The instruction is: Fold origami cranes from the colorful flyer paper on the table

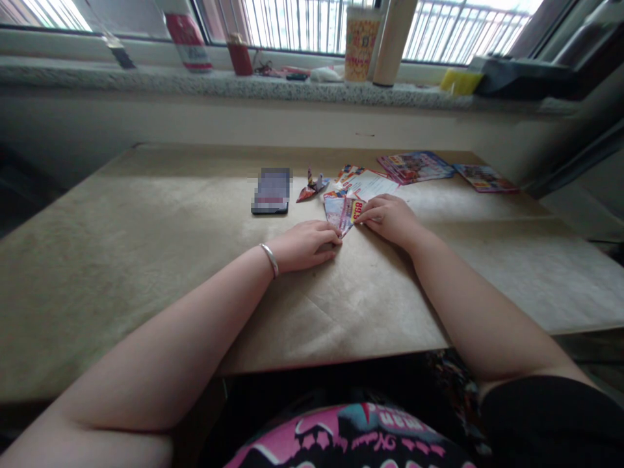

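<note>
A colourful printed paper (pixel 347 211) lies partly folded on the brown-paper-covered table (pixel 146 247). My left hand (pixel 305 244), with a silver bangle on the wrist, rests with curled fingers pressing the paper's near corner. My right hand (pixel 390 218) pinches the paper's right edge with fingers closed. A folded paper crane (pixel 312 186) stands just beyond the paper. A white sheet (pixel 370 184) lies under the far part of the paper.
A dark phone (pixel 271 190) lies left of the crane. Colourful leaflets (pixel 414 166) and another leaflet (pixel 485 177) lie at the far right. The windowsill holds a cup (pixel 361 42), a tall bottle (pixel 394 39), a red item (pixel 240 55) and a yellow sponge (pixel 461 81).
</note>
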{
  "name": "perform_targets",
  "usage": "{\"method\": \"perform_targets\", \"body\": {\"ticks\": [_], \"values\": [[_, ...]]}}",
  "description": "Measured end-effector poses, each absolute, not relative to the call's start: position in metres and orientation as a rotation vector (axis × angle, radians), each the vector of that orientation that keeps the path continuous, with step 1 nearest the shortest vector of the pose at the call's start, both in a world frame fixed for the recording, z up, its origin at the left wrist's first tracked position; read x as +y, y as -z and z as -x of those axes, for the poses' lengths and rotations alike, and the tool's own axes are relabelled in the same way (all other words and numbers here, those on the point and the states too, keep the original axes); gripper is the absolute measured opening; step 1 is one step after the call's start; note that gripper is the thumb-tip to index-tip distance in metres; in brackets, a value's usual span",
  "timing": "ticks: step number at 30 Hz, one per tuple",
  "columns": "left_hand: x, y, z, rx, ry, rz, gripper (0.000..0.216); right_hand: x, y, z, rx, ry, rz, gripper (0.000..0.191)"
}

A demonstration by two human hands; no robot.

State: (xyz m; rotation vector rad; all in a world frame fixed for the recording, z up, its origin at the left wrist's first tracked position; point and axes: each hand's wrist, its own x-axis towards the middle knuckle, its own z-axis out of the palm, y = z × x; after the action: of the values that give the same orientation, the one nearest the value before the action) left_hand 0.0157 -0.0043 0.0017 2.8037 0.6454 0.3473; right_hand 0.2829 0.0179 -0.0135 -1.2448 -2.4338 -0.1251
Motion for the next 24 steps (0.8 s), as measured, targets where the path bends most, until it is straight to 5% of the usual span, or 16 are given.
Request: {"method": "perform_targets", "body": {"ticks": [24], "values": [[-0.0024, 0.0027, -0.0146, 0.619, -0.402, -2.784, 0.022, 0.0157, 0.0092, -0.2804, -2.213, 0.199, 1.835, 0.03]]}}
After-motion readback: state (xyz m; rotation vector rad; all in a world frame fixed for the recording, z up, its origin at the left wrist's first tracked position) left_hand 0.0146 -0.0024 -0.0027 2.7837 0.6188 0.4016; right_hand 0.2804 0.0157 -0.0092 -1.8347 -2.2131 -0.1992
